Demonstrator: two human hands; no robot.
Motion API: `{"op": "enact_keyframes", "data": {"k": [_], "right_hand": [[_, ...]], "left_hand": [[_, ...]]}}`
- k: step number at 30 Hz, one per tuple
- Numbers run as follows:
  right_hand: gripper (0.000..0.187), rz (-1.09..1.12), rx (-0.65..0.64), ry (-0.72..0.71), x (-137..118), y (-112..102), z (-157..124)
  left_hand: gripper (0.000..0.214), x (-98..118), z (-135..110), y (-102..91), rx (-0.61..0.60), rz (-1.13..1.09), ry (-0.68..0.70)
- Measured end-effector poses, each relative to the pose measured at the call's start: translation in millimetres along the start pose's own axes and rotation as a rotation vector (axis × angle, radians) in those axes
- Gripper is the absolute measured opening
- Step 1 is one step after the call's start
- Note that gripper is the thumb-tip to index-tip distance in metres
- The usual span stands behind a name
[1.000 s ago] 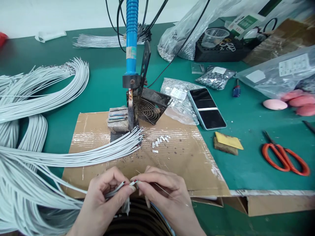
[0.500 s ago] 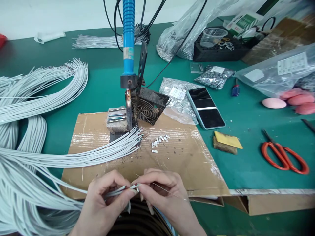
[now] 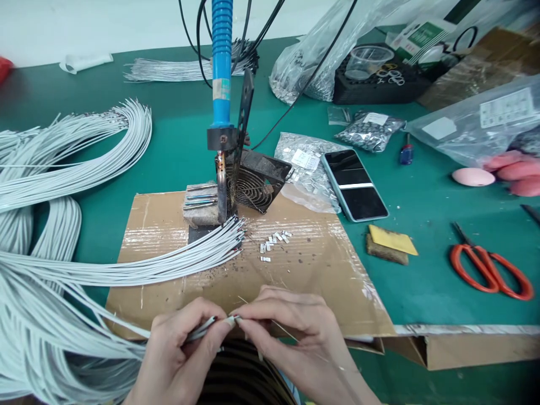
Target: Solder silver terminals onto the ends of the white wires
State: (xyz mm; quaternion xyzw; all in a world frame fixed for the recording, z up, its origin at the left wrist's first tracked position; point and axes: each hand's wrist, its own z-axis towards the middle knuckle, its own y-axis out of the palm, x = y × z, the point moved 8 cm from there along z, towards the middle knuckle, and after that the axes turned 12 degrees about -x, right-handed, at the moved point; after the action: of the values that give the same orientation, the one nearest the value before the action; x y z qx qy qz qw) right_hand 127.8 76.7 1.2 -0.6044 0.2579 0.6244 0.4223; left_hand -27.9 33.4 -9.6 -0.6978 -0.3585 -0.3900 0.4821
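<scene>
My left hand pinches the end of a white cable, its thumb and index finger closed close to the tip. Fingertips of my right hand meet that tip, also in a pinch. A thin, pale wire runs through the right hand and pokes out past its fingers. What lies right between the fingertips is small and mostly covered. Beyond the hands, a bundle of white cables rests on the cardboard, beside several small white pieces.
A blue-handled soldering iron stands upright in front of me, beside a small black fan. To the right lie a phone, a yellow sponge and red-handled scissors. Coiled white cables fill the left side.
My right hand has shifted slightly right and turned a little, the thin wire moving with it. My left hand stays nearly in place on the cable.
</scene>
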Motion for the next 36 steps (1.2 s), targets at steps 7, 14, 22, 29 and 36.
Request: {"op": "enact_keyframes", "data": {"k": [7,14,22,29,36], "right_hand": [[0.017,-0.147,0.128,0.004,-9,0,-2],[0.023,-0.279,0.343,-0.179,-17,11,-15],[0.024,-0.196,0.218,-0.068,-12,8,-8],[0.010,0.459,0.146,0.233,32,17,-9],[0.014,0.620,0.171,0.294,45,24,-14]], "left_hand": [[0.015,16,-2,-1.3,0.138,0.101,0.178],[0.018,-2,0,8.0,0.099,-0.124,-0.009],[0.020,-13,-1,0.1,0.190,-0.168,-0.115],[0.012,7,-2,-3.9,0.296,0.078,0.000],[0.012,26,-4,-5.6,0.334,0.327,0.085]]}}
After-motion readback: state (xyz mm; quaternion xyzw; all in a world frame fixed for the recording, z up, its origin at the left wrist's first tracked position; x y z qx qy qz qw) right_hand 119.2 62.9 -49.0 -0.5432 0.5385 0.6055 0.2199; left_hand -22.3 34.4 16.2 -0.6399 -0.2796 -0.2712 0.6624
